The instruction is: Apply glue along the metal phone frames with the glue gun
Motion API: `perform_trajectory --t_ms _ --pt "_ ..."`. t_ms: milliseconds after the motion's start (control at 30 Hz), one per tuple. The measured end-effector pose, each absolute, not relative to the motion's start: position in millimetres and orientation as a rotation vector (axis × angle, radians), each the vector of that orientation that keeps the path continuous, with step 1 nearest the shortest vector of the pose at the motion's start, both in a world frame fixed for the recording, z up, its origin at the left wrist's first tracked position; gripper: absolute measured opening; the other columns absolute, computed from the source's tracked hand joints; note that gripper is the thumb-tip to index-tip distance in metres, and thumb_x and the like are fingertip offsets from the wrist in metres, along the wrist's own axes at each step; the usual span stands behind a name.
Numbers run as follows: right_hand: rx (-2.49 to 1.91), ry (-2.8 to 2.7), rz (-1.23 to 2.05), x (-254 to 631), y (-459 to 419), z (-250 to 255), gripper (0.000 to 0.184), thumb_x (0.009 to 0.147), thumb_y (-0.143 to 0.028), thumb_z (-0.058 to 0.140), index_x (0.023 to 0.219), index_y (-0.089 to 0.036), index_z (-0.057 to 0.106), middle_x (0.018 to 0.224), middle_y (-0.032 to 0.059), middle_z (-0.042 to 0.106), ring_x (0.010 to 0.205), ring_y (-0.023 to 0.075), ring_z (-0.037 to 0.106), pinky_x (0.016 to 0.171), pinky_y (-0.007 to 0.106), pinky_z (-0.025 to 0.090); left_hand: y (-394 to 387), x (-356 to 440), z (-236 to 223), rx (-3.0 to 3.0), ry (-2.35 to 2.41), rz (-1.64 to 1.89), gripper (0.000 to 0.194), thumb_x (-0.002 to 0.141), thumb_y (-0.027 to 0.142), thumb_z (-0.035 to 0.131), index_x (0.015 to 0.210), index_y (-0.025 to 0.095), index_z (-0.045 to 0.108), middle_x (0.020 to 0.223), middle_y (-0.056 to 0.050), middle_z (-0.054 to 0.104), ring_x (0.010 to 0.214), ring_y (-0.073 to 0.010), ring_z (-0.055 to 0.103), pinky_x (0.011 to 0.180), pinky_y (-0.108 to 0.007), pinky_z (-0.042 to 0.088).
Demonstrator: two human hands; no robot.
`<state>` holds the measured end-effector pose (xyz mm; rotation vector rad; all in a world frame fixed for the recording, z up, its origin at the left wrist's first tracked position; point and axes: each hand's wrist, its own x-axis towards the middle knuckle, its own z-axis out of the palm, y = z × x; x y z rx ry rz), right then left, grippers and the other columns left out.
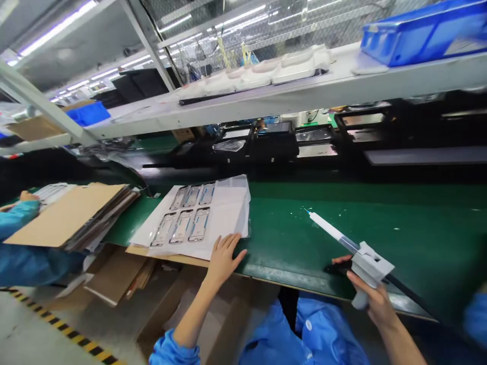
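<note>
Green tabletop (276,248) runs across the space under and beyond both hands, with small white specks near the middle. White shelf (213,110) spans the background above it, carrying pale molded trays (281,70) beyond the hands and a blue bin (411,44) up and to the right. Black trays (276,143) stand in shadow below the shelf.

Left hand (225,261): palm down, fingers loosely spread, fingertips resting on the near right edge of a white sheet (230,208); no grip seen. Six thin rectangular frames (184,225), in two rows of three, lie on the sheet, forward and left of this hand. Brown board shows under the sheet's near edge.

Right hand (376,300): fingers closed around a grey-white dispensing gun (367,266), well apart from the left hand. White syringe barrel (326,226) extends forward and left from the gun, ending in a fine blue needle (308,211). Needle is well to the right of the frames; cannot tell whether its tip touches the surface.

Far left of the left hand: cardboard stack (72,215), with a co-worker's teal sleeve (19,218) beside it. Open carton (232,319) below the left hand; yellow-black floor tape (61,326) lower left.
</note>
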<state>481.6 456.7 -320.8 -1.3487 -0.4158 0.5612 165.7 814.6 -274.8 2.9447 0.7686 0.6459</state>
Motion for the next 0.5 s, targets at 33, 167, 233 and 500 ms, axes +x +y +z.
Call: perform_trajectory --t_ms 33,167,233,500 --pt "-1.318 -0.384 0.599 487.7 451.2 -319.9 0.057 0.083 -0.064 0.090 0.119 -0.021 0.081 0.123 0.0150 0.077 0.124 0.0357 0.074 0.120 0.056 0.059 814.8 168.5 -274.4 2.952 0.789 0.652 0.046 0.114 0.047 0.062 0.155 0.029 0.066 0.151 -0.011 0.075 0.141 -0.0311 0.070 0.130 -0.056 0.048" --pt "-1.212 -0.296 0.698 495.9 436.3 -321.1 0.061 0.076 -0.059 0.095 0.121 -0.019 0.080 0.127 0.0148 0.076 0.128 0.0358 0.072 0.124 0.054 0.057 820.5 172.5 -266.1 2.926 0.882 0.693 0.032 0.116 0.039 0.053 0.130 0.025 0.078 0.128 -0.013 0.083 0.117 -0.0312 0.078 0.113 -0.051 0.058" --pt "-1.190 -0.265 0.691 494.4 431.6 -323.6 0.061 0.076 -0.058 0.095 0.120 -0.019 0.081 0.129 0.0146 0.075 0.128 0.0359 0.072 0.126 0.055 0.055 819.3 172.7 -258.3 2.922 0.934 0.662 0.031 0.115 0.038 0.052 0.121 0.025 0.080 0.120 -0.013 0.083 0.111 -0.0311 0.079 0.104 -0.048 0.060" --pt "-1.057 -0.306 0.892 491.2 415.9 -342.5 0.061 0.078 -0.063 0.093 0.122 -0.023 0.081 0.130 0.0182 0.074 0.131 0.0418 0.070 0.123 0.061 0.057 794.4 218.2 -237.5 2.934 0.985 0.455 0.028 0.111 0.041 0.063 0.132 0.028 0.076 0.130 -0.011 0.079 0.117 -0.0302 0.076 0.101 -0.043 0.061"
